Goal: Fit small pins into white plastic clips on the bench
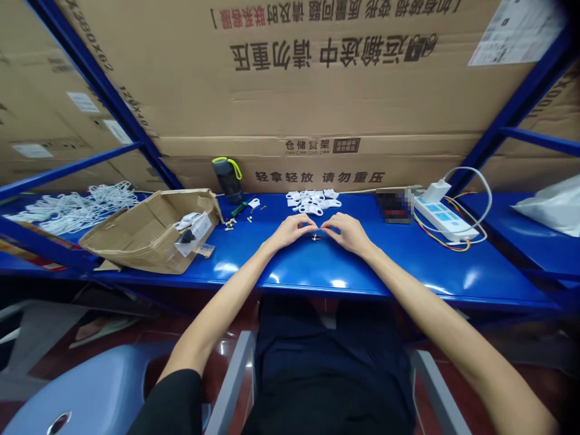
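The fingers of the left hand point(296, 230) and right hand point(345, 232) are bent into narrow pinches, almost meeting over the glossy, blue-painted surface point(290, 266); whatever they may grip is too small to tell. Just below lie shiny, brass-coloured bits point(316, 237), thin and short, too small to count. Beyond the hands, smooth white pieces point(312, 202), flat with round holes, overlap in one pile, roughly ten or more; one loose white piece point(254, 203) lies apart, leftward. Around them stand one dark cylindrical bottle point(228, 181), one creased brown cardboard box point(136, 241) and one oblong white power strip point(446, 219).
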Tool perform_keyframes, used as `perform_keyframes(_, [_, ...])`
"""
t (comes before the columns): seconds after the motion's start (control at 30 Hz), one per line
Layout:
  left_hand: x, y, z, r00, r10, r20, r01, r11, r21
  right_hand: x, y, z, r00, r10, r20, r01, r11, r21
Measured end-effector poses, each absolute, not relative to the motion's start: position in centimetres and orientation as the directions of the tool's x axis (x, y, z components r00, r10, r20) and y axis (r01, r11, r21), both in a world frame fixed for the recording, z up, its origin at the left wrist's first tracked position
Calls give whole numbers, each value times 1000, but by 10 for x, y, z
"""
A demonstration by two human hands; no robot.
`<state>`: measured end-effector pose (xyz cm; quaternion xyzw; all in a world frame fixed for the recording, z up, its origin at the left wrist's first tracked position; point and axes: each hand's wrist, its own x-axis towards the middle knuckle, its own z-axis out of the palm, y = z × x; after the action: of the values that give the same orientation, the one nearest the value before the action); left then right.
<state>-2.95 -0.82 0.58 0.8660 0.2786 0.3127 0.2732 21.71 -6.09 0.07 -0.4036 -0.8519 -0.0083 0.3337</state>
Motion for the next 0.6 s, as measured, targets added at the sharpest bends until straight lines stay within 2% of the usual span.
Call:
perform_keyframes(0.3, [-30, -13, 8, 604, 627, 492, 324, -757, 568, 217, -62, -1, -331, 787, 521, 654, 589, -474])
perform_keyframes(0.6, [-28, -15, 7, 582, 638, 503, 388, -762, 518, 216, -62, -1, -310, 825, 472, 701, 533, -473])
